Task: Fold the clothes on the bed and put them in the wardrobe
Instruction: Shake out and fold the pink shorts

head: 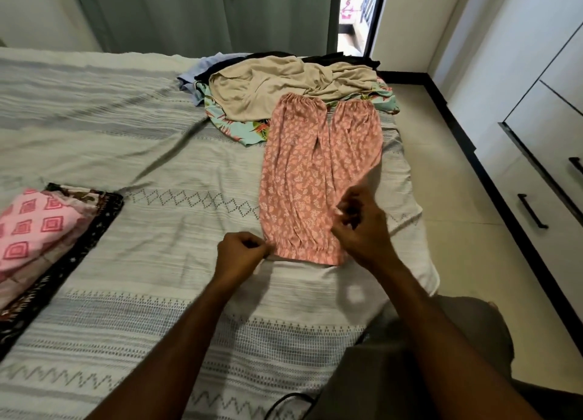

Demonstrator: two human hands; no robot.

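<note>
1. Landmark: the pink trousers [303, 180], spread flat on the bed [157, 154], waistband nearest me, leg cuffs at the far end.
2. My left hand [241, 252] pinches the waistband's left corner, probably to pin it for folding.
3. My right hand [359, 227] hovers over the waistband's right side, fingers curled; blur prevents me from telling whether it grips cloth.
4. Left of the trousers, well apart: a folded stack [47, 240], apparently finished items.
5. Beyond the cuffs: the unfolded pile [284, 85], awaiting folding.
6. Right of the trousers, across the floor: the wardrobe [542, 154], doors closed.
</note>
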